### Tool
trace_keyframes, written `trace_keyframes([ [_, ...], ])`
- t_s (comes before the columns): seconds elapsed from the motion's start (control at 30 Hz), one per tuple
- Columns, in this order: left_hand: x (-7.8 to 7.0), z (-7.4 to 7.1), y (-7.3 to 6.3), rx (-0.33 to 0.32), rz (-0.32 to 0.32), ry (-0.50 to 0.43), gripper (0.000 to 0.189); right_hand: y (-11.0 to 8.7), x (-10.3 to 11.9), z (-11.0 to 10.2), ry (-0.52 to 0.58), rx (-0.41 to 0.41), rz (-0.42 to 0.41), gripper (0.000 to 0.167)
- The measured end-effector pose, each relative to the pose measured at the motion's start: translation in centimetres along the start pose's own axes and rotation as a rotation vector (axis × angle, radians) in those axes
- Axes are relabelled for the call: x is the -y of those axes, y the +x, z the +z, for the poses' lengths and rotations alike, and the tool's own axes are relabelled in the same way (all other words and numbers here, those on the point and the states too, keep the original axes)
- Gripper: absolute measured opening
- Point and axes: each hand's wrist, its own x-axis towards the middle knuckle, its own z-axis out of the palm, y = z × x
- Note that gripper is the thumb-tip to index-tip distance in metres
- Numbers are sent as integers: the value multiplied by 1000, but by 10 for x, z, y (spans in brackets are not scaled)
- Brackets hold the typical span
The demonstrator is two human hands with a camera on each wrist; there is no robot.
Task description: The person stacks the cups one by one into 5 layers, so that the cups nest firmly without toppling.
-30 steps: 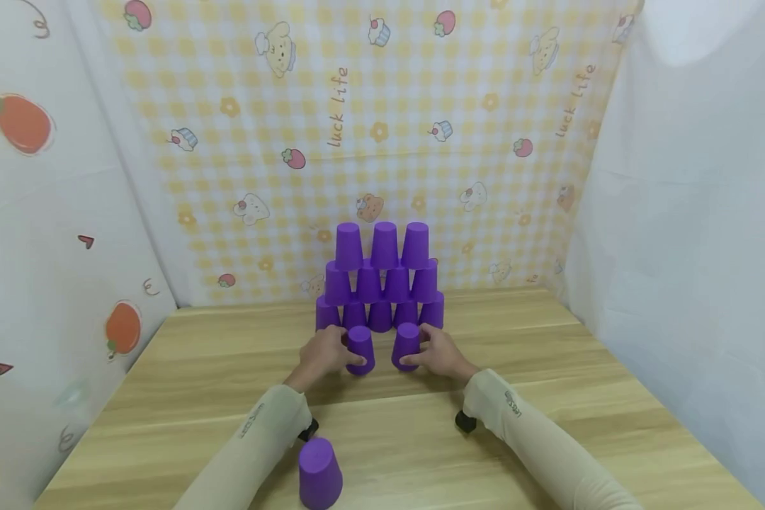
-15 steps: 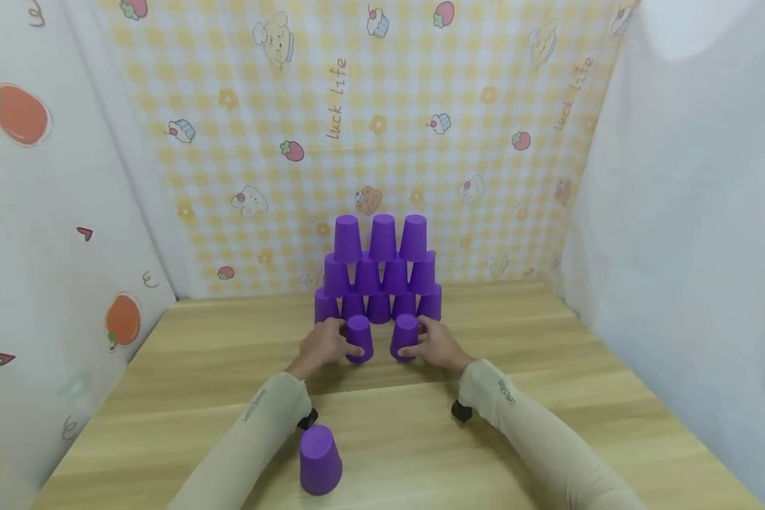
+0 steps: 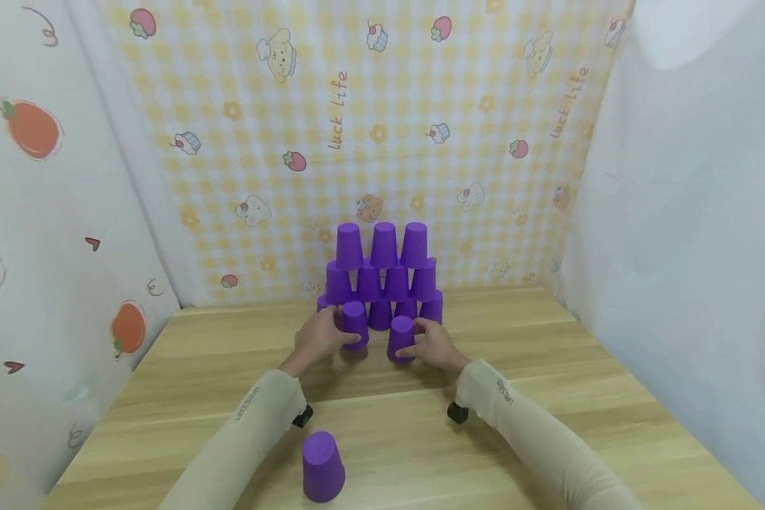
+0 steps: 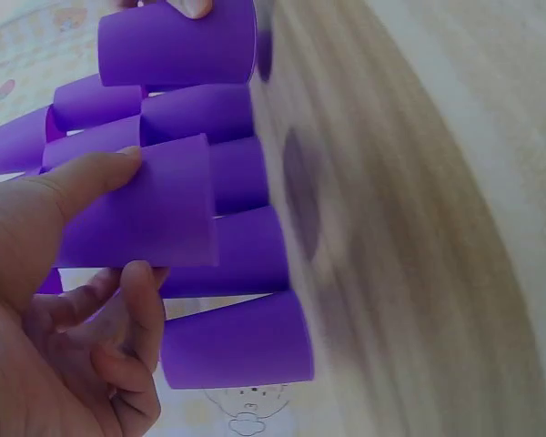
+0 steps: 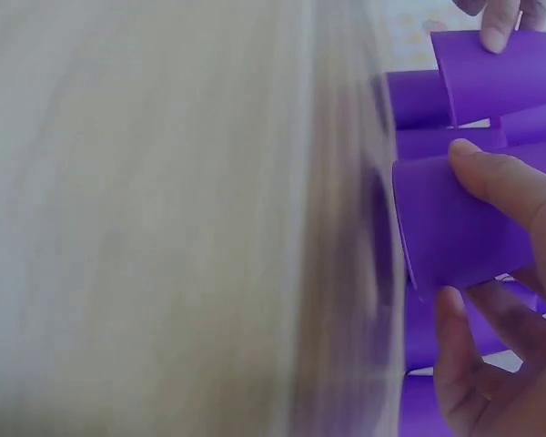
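Observation:
My left hand (image 3: 316,337) pinches an upside-down purple cup (image 3: 354,324) between thumb and fingers. This cup hangs above the table, its shadow apart from the rim in the left wrist view. My right hand (image 3: 438,346) grips a second upside-down purple cup (image 3: 401,338) by its side, a little lower and to the right, its rim close to the tabletop in the right wrist view. Directly behind both stands a stack of purple cups (image 3: 384,246) in three tiers, three cups on top. The held cups cover parts of its bottom tier.
Another upside-down purple cup (image 3: 323,469) stands near the front, beside the left forearm. The wooden table (image 3: 523,375) reaches back to a checked, patterned cloth (image 3: 382,170). White cloth walls (image 3: 676,227) rise on the left and right.
My left hand has raised its cup off the table, toward the stack's lower tiers. The right hand and its cup have shifted slightly left. The stack stands as before.

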Motion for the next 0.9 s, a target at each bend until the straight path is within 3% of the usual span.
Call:
trace_keyframes([
  [0.27, -7, -8, -2, -100, 43, -53, 56, 5, 16, 2, -31, -81, -79, 51],
  [0.4, -15, -18, -1, -99, 68, -88, 56, 9, 26, -1, 4, -175, -122, 51],
  [0.5, -23, -27, 1, -107, 88, -100, 58, 14, 33, -7, 35, -230, -158, 49],
  [0.7, -42, -48, 4, -169, 134, -73, 61, 18, 55, -21, 93, -248, -189, 52],
  [0.9, -58, -57, 2, -194, 170, -111, 61, 15, 77, -37, 50, -326, -214, 57],
])
